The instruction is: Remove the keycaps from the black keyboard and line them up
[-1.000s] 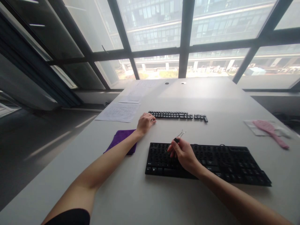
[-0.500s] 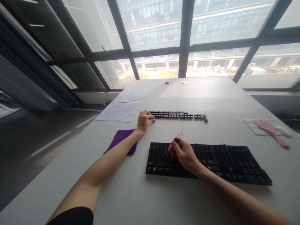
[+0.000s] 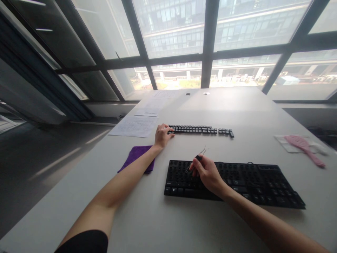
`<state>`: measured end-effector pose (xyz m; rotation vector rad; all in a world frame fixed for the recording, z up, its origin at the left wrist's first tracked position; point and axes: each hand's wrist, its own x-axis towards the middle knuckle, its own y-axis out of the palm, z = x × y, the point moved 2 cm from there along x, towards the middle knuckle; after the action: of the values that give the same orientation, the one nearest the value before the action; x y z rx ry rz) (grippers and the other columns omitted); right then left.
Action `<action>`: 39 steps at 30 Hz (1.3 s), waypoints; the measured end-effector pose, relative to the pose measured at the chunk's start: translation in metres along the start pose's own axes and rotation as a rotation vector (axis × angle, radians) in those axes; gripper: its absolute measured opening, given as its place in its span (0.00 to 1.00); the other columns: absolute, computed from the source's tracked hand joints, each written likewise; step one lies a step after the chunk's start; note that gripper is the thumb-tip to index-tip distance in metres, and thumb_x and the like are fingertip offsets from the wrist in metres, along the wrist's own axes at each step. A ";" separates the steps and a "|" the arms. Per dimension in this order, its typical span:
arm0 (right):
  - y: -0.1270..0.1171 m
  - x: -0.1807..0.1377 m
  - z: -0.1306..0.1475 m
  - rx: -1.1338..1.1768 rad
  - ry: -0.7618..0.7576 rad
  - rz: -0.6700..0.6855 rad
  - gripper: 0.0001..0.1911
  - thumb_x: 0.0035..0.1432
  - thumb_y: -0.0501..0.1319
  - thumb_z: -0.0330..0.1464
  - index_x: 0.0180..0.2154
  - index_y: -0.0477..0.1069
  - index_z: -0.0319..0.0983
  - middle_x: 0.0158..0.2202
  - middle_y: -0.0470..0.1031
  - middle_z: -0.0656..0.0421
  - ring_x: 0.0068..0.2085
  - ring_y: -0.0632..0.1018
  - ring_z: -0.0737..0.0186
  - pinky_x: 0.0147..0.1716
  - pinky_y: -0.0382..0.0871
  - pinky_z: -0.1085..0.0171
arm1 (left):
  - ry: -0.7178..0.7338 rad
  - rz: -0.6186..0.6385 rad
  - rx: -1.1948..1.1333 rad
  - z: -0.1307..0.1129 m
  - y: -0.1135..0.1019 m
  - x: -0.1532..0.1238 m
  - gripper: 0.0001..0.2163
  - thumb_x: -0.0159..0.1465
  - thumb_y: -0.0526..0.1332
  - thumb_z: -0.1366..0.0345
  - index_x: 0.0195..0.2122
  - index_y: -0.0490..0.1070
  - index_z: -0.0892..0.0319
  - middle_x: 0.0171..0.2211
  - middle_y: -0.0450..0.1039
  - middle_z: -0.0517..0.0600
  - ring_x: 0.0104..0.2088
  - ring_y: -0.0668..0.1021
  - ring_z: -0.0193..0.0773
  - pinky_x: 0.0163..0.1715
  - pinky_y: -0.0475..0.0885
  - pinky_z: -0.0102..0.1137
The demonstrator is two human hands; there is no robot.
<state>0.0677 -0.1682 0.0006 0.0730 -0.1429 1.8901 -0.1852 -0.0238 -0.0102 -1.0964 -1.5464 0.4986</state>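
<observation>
My right hand [image 3: 209,174] is closed around a keycap puller [image 3: 198,157], its thin wire prongs pointing up and away. It hovers over the left half of a black keyboard [image 3: 258,182], where many of the keys are stripped of their caps; the bottom-left ones still carry theirs. Farther off, rows of loose black keycaps [image 3: 193,129] lie lined up on the table. At their left end, my left hand [image 3: 162,136] pinches a keycap [image 3: 171,132] between thumb and fingers; the fingers partly cover it.
A folded purple cloth [image 3: 137,156] lies beneath my left forearm. Printed paper sheets [image 3: 134,126] spread along the table's left side. On the right, a pink hairbrush [image 3: 302,146] rests on a clear plastic bag. Windows stand beyond the white table's [image 3: 237,109] far edge.
Both hands stay almost where they were, the left at the keycap row and the right holding the puller. The view has shifted very slightly.
</observation>
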 end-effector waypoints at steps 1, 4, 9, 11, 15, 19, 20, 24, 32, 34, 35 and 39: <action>0.000 0.000 0.001 0.005 -0.006 -0.015 0.20 0.67 0.56 0.45 0.29 0.70 0.38 0.26 0.75 0.58 0.24 0.74 0.64 0.25 0.67 0.65 | -0.001 0.000 0.002 -0.001 -0.002 0.000 0.11 0.54 0.73 0.69 0.38 0.80 0.55 0.40 0.70 0.52 0.44 0.71 0.46 0.49 0.70 0.39; -0.003 0.000 0.004 0.017 -0.036 -0.099 0.20 0.67 0.56 0.45 0.29 0.69 0.39 0.24 0.73 0.59 0.23 0.73 0.64 0.25 0.67 0.65 | 0.009 -0.007 0.006 -0.008 -0.013 0.000 0.14 0.54 0.72 0.69 0.43 0.78 0.56 0.40 0.70 0.52 0.44 0.71 0.46 0.49 0.70 0.40; -0.010 0.000 0.008 -0.040 -0.054 -0.115 0.15 0.65 0.57 0.43 0.31 0.67 0.40 0.26 0.74 0.59 0.24 0.72 0.64 0.25 0.66 0.65 | 0.118 0.034 -0.139 -0.050 -0.049 -0.020 0.10 0.63 0.65 0.70 0.46 0.75 0.58 0.39 0.72 0.51 0.42 0.73 0.42 0.48 0.70 0.37; -0.012 -0.001 0.010 -0.151 -0.073 -0.070 0.12 0.65 0.58 0.40 0.32 0.67 0.40 0.25 0.74 0.60 0.24 0.72 0.63 0.26 0.65 0.65 | 0.165 0.134 -0.259 -0.075 -0.063 -0.041 0.07 0.66 0.60 0.71 0.44 0.74 0.58 0.37 0.72 0.50 0.39 0.74 0.39 0.45 0.71 0.34; -0.014 -0.004 0.011 -0.330 -0.154 0.032 0.10 0.65 0.58 0.35 0.30 0.67 0.40 0.25 0.73 0.60 0.28 0.71 0.62 0.30 0.63 0.64 | 0.187 0.340 -0.421 -0.118 -0.079 -0.094 0.09 0.67 0.56 0.73 0.42 0.74 0.58 0.37 0.74 0.50 0.37 0.76 0.37 0.40 0.71 0.32; -0.012 -0.003 0.011 -0.354 -0.150 0.128 0.11 0.65 0.57 0.33 0.28 0.66 0.39 0.25 0.72 0.61 0.29 0.70 0.63 0.31 0.61 0.65 | 0.153 0.387 -0.461 -0.137 -0.078 -0.130 0.08 0.66 0.55 0.74 0.39 0.73 0.58 0.34 0.74 0.50 0.38 0.76 0.39 0.39 0.71 0.32; -0.012 -0.001 0.011 -0.347 -0.134 0.140 0.12 0.65 0.56 0.33 0.28 0.65 0.39 0.25 0.71 0.62 0.28 0.70 0.63 0.30 0.61 0.65 | 0.148 0.384 -0.464 -0.138 -0.076 -0.134 0.08 0.66 0.55 0.74 0.38 0.73 0.58 0.34 0.73 0.50 0.38 0.75 0.39 0.39 0.71 0.32; -0.011 0.004 0.010 -0.276 -0.072 0.123 0.13 0.65 0.55 0.34 0.28 0.64 0.39 0.24 0.70 0.62 0.27 0.70 0.64 0.30 0.62 0.65 | 0.134 0.378 -0.488 -0.136 -0.071 -0.138 0.07 0.66 0.55 0.74 0.37 0.71 0.58 0.35 0.73 0.50 0.38 0.75 0.38 0.39 0.71 0.32; -0.010 0.002 0.012 -0.373 -0.111 0.216 0.10 0.65 0.57 0.33 0.30 0.66 0.38 0.26 0.72 0.62 0.29 0.71 0.63 0.30 0.61 0.66 | 0.111 0.408 -0.498 -0.136 -0.069 -0.140 0.08 0.68 0.53 0.73 0.36 0.70 0.59 0.34 0.72 0.50 0.37 0.74 0.38 0.40 0.69 0.31; -0.009 -0.001 0.015 -0.398 -0.151 0.253 0.10 0.65 0.57 0.33 0.30 0.67 0.38 0.26 0.73 0.61 0.30 0.71 0.63 0.30 0.61 0.66 | 0.113 0.409 -0.497 -0.137 -0.068 -0.141 0.08 0.68 0.52 0.73 0.35 0.69 0.59 0.34 0.71 0.50 0.37 0.73 0.38 0.39 0.68 0.32; -0.008 -0.002 0.016 -0.419 -0.178 0.268 0.10 0.65 0.57 0.32 0.30 0.66 0.39 0.27 0.73 0.61 0.30 0.71 0.63 0.30 0.61 0.66 | 0.113 0.408 -0.494 -0.136 -0.068 -0.141 0.07 0.67 0.53 0.73 0.35 0.69 0.59 0.34 0.71 0.50 0.37 0.73 0.38 0.39 0.68 0.32; -0.005 -0.011 0.014 -0.500 -0.290 0.246 0.10 0.65 0.58 0.30 0.29 0.65 0.39 0.28 0.72 0.60 0.30 0.71 0.62 0.32 0.63 0.65 | 0.113 0.411 -0.475 -0.136 -0.068 -0.140 0.06 0.65 0.55 0.74 0.34 0.69 0.59 0.34 0.71 0.50 0.37 0.72 0.38 0.39 0.68 0.32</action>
<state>0.0756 -0.1788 0.0139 -0.0138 -0.8484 2.0249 -0.0918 -0.2075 0.0087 -1.7975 -1.3739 0.3372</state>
